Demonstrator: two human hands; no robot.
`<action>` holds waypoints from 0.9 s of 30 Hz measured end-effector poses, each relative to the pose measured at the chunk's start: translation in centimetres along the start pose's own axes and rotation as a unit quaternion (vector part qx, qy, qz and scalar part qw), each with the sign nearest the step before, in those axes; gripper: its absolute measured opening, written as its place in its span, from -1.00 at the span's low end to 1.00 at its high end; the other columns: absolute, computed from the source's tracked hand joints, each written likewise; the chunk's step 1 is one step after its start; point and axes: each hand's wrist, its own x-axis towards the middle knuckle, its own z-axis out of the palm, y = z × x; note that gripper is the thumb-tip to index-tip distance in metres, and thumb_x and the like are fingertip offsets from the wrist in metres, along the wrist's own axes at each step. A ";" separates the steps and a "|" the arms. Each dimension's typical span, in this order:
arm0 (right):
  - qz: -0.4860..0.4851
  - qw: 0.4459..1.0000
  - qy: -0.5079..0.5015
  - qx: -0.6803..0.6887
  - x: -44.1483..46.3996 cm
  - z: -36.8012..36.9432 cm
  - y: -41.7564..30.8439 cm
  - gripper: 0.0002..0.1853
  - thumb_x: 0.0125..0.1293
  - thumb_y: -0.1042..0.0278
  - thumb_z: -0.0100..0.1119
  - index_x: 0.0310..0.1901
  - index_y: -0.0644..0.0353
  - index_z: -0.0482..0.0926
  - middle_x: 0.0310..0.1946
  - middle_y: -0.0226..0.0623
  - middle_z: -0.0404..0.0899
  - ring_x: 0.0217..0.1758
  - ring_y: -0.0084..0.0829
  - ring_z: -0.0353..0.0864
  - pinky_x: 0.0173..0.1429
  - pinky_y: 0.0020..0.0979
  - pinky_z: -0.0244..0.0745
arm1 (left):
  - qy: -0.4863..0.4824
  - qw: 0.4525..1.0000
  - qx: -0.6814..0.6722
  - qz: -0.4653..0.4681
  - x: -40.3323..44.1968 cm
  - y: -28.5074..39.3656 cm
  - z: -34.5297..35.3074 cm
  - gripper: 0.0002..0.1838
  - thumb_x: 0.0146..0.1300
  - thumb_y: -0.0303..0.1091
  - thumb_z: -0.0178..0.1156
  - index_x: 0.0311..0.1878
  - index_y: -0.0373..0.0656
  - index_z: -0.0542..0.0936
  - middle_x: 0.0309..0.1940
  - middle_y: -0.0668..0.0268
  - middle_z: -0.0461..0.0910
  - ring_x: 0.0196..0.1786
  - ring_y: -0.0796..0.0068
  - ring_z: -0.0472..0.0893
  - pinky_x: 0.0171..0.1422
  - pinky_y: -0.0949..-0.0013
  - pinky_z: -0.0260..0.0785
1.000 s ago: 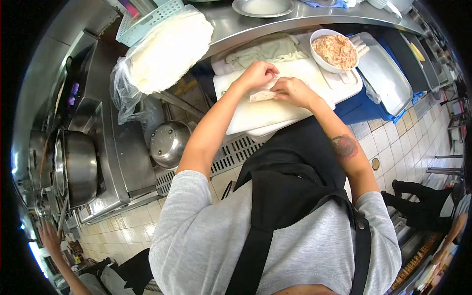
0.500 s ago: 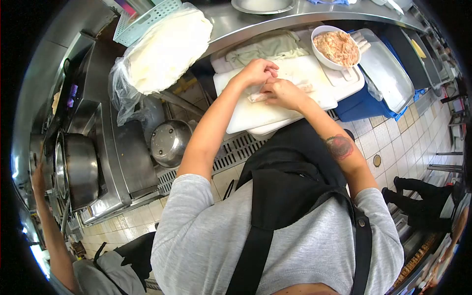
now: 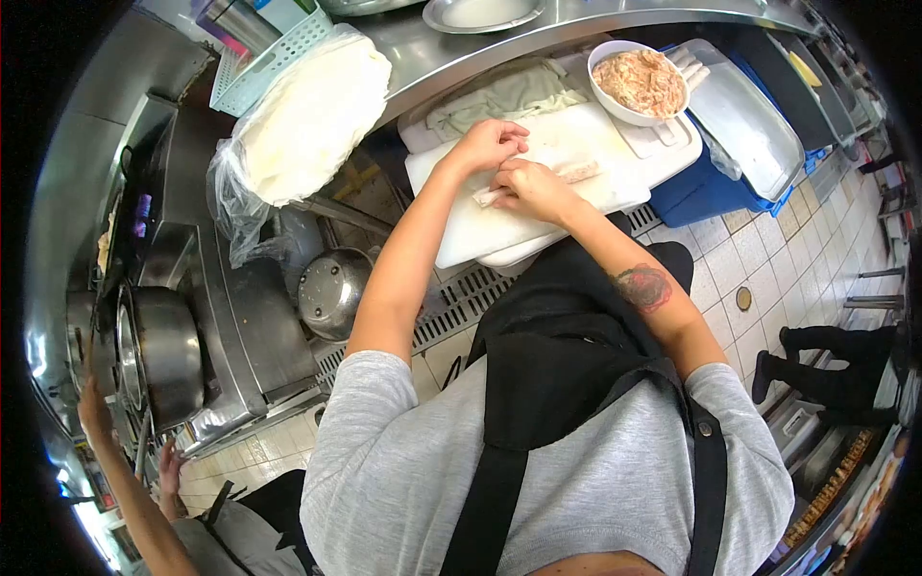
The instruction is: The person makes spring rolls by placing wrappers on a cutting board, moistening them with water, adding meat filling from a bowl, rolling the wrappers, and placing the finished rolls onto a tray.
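One pale roll [image 3: 487, 198] sits in curled right fingers [image 3: 505, 184], left fingers [image 3: 511, 145] half-open nearby.

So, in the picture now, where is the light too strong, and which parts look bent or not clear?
Head view: the long grey steel counter bows, the corners are black; white glare streaks the far left edge; the large white mound in clear plastic looks nearly washed out; the pale, long roll by the right hand shows little fine detail.
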 end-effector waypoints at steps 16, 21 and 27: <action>0.105 0.990 -0.090 0.004 -5.1 -8.8 5.9 -0.70 -0.06 0.37 0.49 -0.21 0.17 0.74 -0.24 -0.20 0.70 -0.10 -0.13 0.69 0.06 -0.20 0.56 | -0.046 0.990 0.115 0.070 4.9 4.3 4.0 -0.69 0.34 -0.35 0.24 0.10 -0.25 0.66 -0.05 0.14 0.74 0.01 0.38 0.71 0.18 0.33 0.51; 0.129 0.986 -0.102 0.011 -5.0 -8.6 5.4 -0.73 -0.04 0.37 0.50 -0.24 0.17 0.73 -0.24 -0.16 0.72 -0.13 -0.14 0.70 0.02 -0.18 0.57 | -0.070 0.994 0.076 0.037 5.1 3.7 3.4 -0.66 0.36 -0.39 0.24 0.16 -0.28 0.63 0.03 0.17 0.71 0.07 0.44 0.67 0.24 0.36 0.47; 0.086 0.987 -0.129 -0.040 -2.9 -6.8 3.3 -0.69 -0.05 0.41 0.50 -0.21 0.23 0.69 -0.25 -0.21 0.71 -0.15 -0.17 0.72 0.00 -0.23 0.59 | -0.094 0.994 0.059 0.003 5.7 4.2 3.2 -0.67 0.37 -0.42 0.20 0.16 -0.30 0.62 0.02 0.16 0.71 0.08 0.42 0.66 0.24 0.35 0.47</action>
